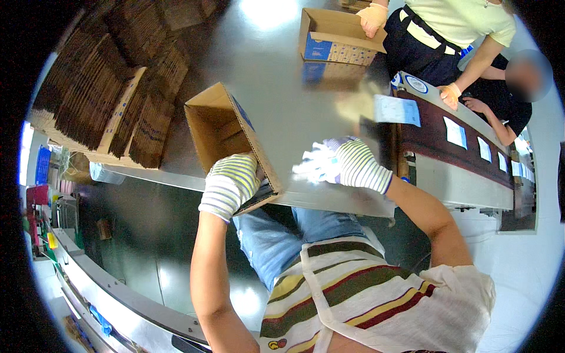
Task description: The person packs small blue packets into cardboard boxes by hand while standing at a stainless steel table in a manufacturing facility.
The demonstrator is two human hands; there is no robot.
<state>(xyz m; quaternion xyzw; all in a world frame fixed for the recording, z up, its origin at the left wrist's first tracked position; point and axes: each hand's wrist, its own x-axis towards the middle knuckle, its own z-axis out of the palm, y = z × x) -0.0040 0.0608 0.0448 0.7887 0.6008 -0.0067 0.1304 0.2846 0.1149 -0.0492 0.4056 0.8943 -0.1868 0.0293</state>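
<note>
Two hands in white knit gloves with green and dark stripes: the left hand (232,183) reaches over the wall into a box, its fingertips hidden, so I cannot tell whether they pinch anything; the right hand (353,163) hovers over the table, its fingers blurred, and I cannot tell whether they are spread, pressed together or closed on something.
Box at the left hand: an open-topped brown cardboard box (210,126), tilted, its near end at the front edge of the shiny grey metal table (268,73).
Box risk: it could tip or slide off that edge, I judge, if the left hand pulls toward the body or lets go; its wall could buckle under a hard press.
Packet risk: the nearest flat white-and-blue packet (398,110) juts past the end of the dark brown conveyor belt (432,119); it could drop or fold if the belt runs and nobody lifts it.
Contents risk: something dark shows inside the box by the left hand, too hidden to name; crowding there could crease whatever goes in.
Boxes, open: two; the other, a blue-and-white printed brown carton (318,50), is at the far side of the table.
Packets on the belt: four stand apart; more beyond run together, uncounted.
Co-workers: two; one wears pale orange gloves (372,20), a pair, one of them at the far carton.
Flattened brown cardboard cartons (82,97): many, stacked at left, too dense to count.
</note>
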